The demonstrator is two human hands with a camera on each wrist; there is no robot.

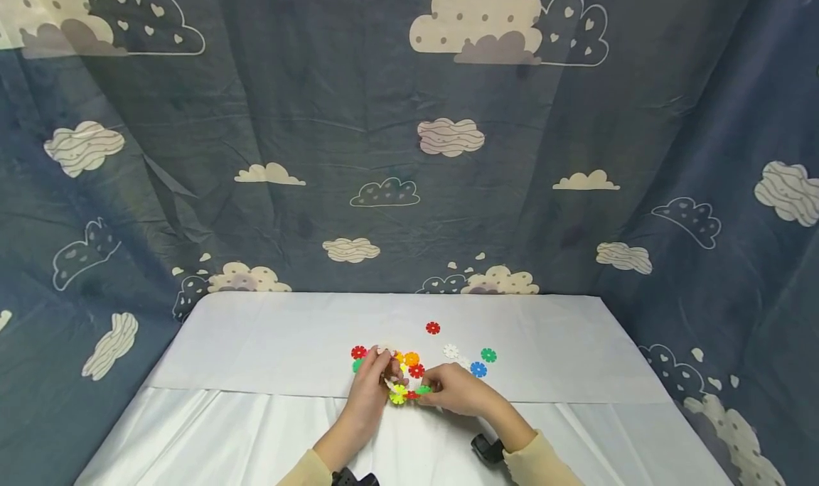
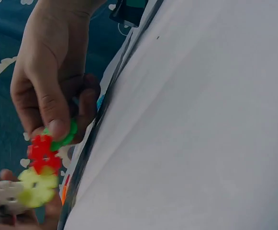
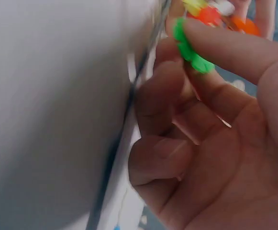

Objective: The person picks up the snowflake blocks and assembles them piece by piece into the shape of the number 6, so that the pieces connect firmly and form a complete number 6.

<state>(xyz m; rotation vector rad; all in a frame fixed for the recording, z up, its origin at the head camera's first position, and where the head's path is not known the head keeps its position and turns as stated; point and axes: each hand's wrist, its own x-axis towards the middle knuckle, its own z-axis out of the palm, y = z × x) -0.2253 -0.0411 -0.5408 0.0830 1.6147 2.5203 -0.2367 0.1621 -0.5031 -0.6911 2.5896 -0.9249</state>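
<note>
Several notched discs were joined in a chain [image 1: 398,395] above the near part of the white table [image 1: 269,351]. The chain was gripped by the left hand [image 1: 370,378] near a white disc [image 2: 5,195], beside a yellow disc [image 2: 37,188]. By the right hand [image 1: 462,390], a green disc [image 2: 68,138] was pinched against a red disc [image 2: 44,153]. Beyond, a blue disc [image 1: 478,369] was seen.
</note>
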